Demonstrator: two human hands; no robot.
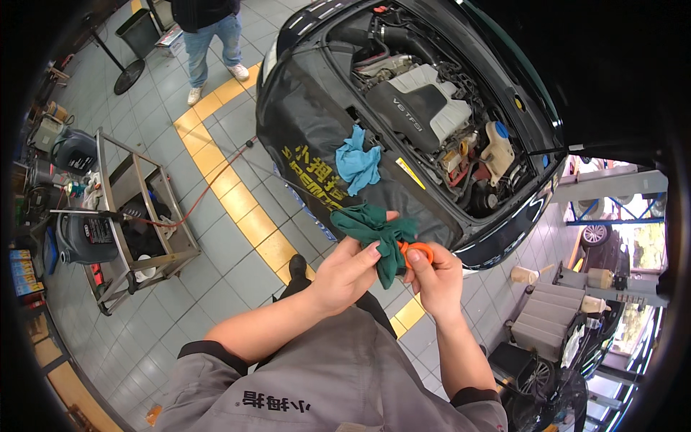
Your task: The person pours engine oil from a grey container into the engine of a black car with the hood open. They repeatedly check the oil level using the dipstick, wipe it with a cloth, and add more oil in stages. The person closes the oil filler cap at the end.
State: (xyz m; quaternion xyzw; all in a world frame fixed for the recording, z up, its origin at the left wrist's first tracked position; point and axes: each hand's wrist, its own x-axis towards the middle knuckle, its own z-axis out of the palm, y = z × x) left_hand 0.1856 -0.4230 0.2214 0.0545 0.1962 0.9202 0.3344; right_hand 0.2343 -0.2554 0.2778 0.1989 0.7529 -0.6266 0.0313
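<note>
Gripping a dark green cloth (pixel 371 227) in the left hand (pixel 344 275), with fingers bent around its folds. Pinching an orange ring (pixel 427 250), just beside this cloth, between thumb and fingers of the right hand (pixel 437 283). Holding both together in front of the black cover (pixel 306 97) on the car (pixel 529 216). Facing the open engine bay (pixel 421 104), beyond a light blue cloth (pixel 358 160). Having a metal trolley (pixel 173 252) at the left, on grey tiles (pixel 155 342).

The green cloth (pixel 368 225) swallows some of the left hand's (pixel 344 272) fingers! It hides whatever joins the orange ring (pixel 427 248) at the right hand (pixel 437 282), too. Far left, the top edge chops a person (pixel 210 45) at the torso; on the left, boxes (pixel 26 273) blur.
</note>
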